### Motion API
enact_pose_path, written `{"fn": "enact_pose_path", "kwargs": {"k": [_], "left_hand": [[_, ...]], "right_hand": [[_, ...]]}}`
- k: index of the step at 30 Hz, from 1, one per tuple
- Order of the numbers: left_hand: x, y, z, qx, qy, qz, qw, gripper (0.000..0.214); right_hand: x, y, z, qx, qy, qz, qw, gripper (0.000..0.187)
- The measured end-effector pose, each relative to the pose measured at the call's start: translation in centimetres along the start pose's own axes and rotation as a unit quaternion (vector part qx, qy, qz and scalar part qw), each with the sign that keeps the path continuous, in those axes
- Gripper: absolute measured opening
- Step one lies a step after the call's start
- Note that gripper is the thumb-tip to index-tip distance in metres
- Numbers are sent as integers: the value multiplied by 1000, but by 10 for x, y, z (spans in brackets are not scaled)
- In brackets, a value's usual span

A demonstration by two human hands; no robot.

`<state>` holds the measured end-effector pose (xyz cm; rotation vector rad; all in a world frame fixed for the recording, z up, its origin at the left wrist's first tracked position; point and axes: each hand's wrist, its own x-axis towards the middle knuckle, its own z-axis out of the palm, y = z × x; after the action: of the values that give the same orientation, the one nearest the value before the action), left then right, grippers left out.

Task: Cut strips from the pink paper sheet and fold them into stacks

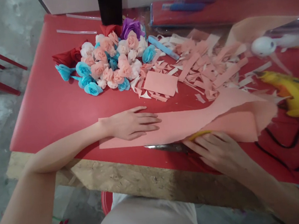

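Roses (124, 68) formed; pink sheet (183, 120) not yet in pieces.
My left hand (130, 124) lies flat on it, gripping nothing; my right hand (219, 151) curls round scissors (166, 147).

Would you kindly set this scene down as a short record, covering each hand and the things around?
Left hand: flat on pink paper
Right hand: holding scissors at the paper's near edge
Paper flowers: clustered beyond the left hand, mostly pink, white and blue
Scraps: heaped right of the flowers
Yellow glue gun: at far right
Surface: red tabletop
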<state>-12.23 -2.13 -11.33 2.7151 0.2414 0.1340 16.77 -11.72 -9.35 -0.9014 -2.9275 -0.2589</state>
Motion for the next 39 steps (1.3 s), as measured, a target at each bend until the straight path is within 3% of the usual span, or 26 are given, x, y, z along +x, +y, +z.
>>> {"fn": "enact_pose_path", "kwargs": {"k": [9, 39], "left_hand": [[0, 1, -1, 2, 0, -2, 1000, 42], [0, 2, -2, 14, -6, 2, 1000, 43]], "right_hand": [[-2, -4, -6, -19, -49, 75, 996, 33], [36, -17, -1, 32, -58, 54, 996, 23]]}}
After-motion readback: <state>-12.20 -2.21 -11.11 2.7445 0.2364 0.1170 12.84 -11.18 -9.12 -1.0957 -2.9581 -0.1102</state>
